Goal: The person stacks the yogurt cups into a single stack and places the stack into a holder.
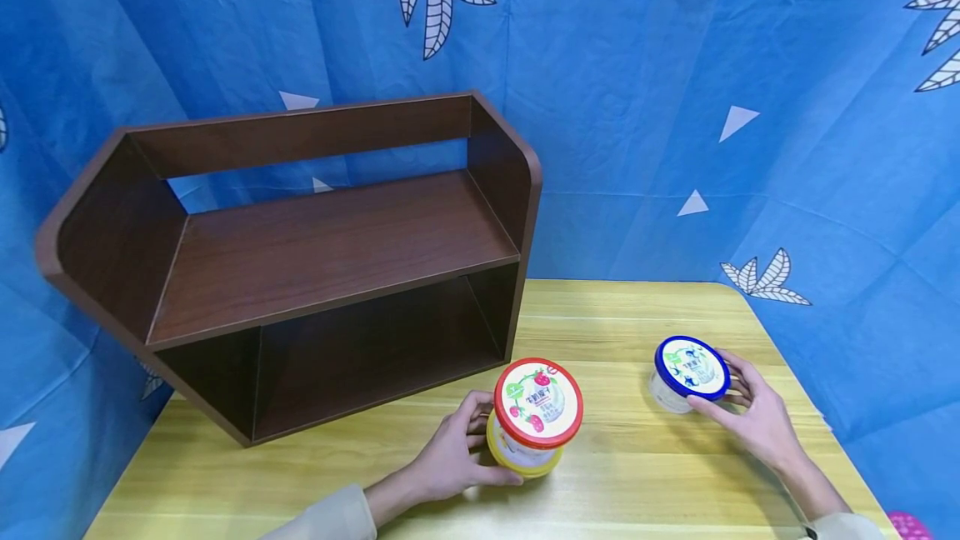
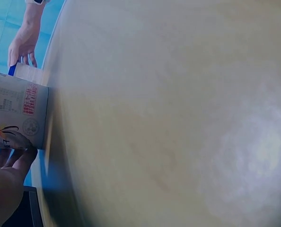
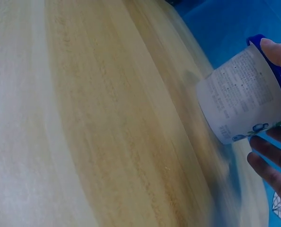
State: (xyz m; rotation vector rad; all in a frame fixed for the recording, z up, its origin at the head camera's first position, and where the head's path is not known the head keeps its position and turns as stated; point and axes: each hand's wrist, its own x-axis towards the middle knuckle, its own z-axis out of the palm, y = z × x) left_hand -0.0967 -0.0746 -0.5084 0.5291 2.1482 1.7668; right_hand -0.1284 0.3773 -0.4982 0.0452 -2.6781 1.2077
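Observation:
My left hand (image 1: 453,452) grips a yellow-lidded tub (image 1: 525,468) low around its side, thumb in front and fingers at the left. On top of it stands a red-lidded tub (image 1: 538,403) with strawberries printed on the lid. In the left wrist view, the lower tub's white wall (image 2: 17,109) carries small print and a yellow flower. Farther right, my right hand (image 1: 757,419) holds a blue-lidded tub (image 1: 692,367), thumb at the near rim and fingers along the far side. Blueberries show on its white wall (image 3: 240,94) in the right wrist view.
A dark brown two-level shelf (image 1: 337,252) stands at the left on the light wooden table (image 1: 600,323). Its right side panel ends just behind the stacked tubs. A blue patterned curtain (image 1: 630,107) hangs behind and to the right. Something pink (image 1: 909,525) shows at the lower right.

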